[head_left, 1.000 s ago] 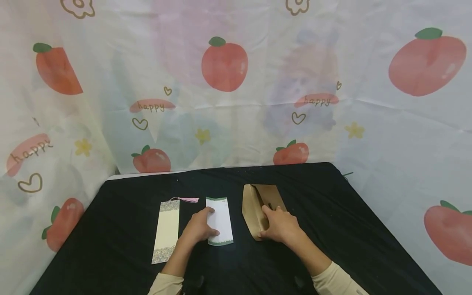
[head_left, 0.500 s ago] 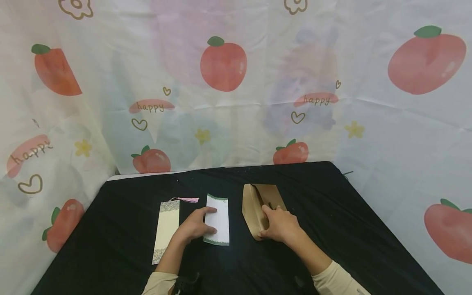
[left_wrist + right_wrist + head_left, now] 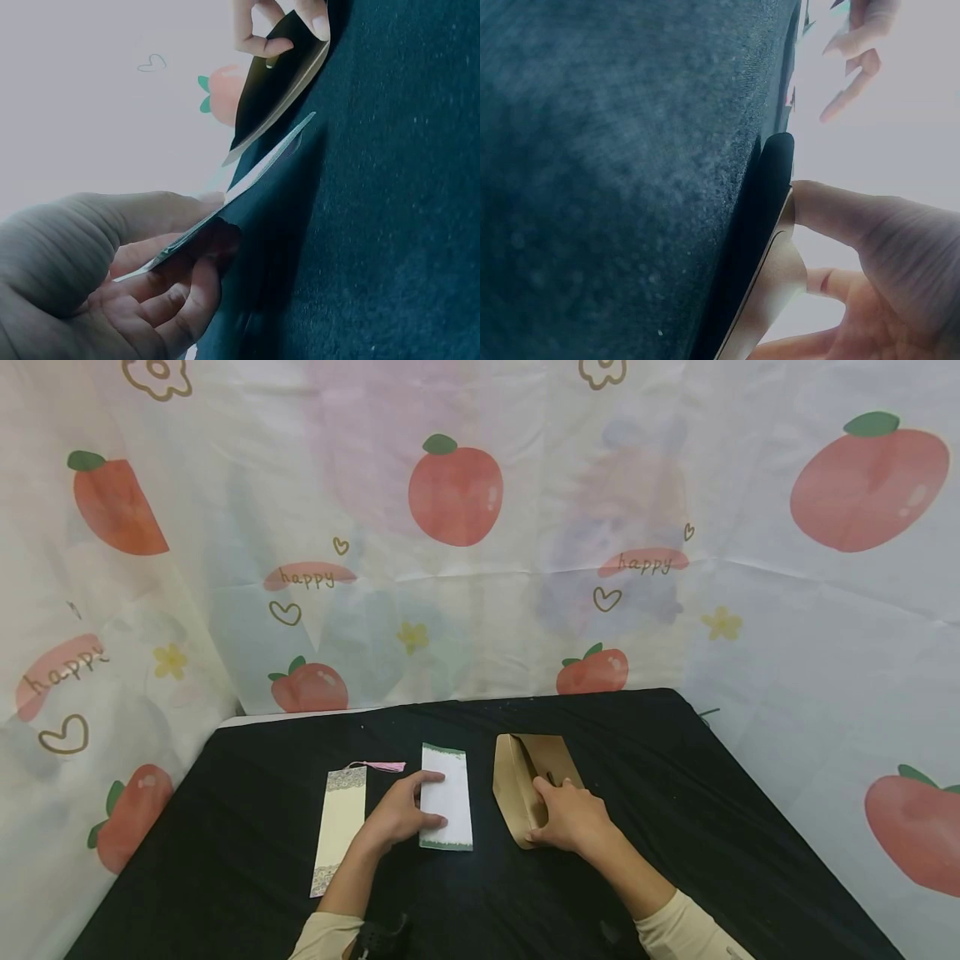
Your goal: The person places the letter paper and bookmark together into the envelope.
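Note:
In the head view my left hand (image 3: 397,814) pinches a white sheet of paper with green borders (image 3: 453,806) by its left edge. The left wrist view has the thumb on top of the paper (image 3: 259,172) and the fingers beneath; it is raised and tilted over the cloth. To its right, a brown kraft paper envelope (image 3: 513,789) lies with its mouth parted. My right hand (image 3: 573,820) holds the envelope, its thumb at the near edge and fingertips at the opening. The inside looks dark in the left wrist view, and its contents cannot be made out.
A cream bookmark (image 3: 341,827) with patterned ends and a pink tassel (image 3: 386,767) lies on the left, partly behind my left forearm. Black cloth (image 3: 675,843) covers the table. A fruit-printed white curtain (image 3: 510,610) stands around the back and sides.
My left hand has lifted the paper off the cloth; after a small shift left it has moved slightly away from me and back right. The right hand and envelope stay in place.

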